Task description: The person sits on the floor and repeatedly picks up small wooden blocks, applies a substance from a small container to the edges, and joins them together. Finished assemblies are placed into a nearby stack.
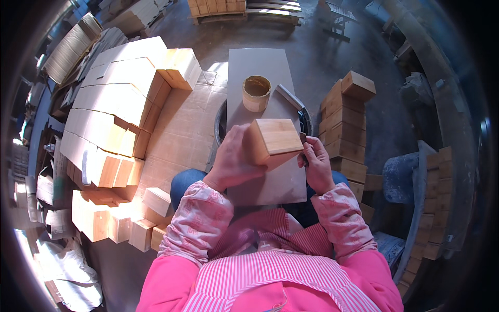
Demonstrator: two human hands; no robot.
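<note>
A pale wooden box is held tilted above a grey board in front of me. My left hand wraps round its left side and underside, the fingers slightly blurred. At the box's right edge, my right hand pinches a small dark flat tool, like a scraper; most of it is hidden by the fingers. Beyond the box, an open tub with brownish paste smeared on its rim stands on the board. To its right lies a narrow grey bar.
Wooden boxes are stacked on cardboard at the left, with several loose ones nearer me. Another row of boxes runs along the right. A blue bucket stands farther right. Pallets lie at the far end.
</note>
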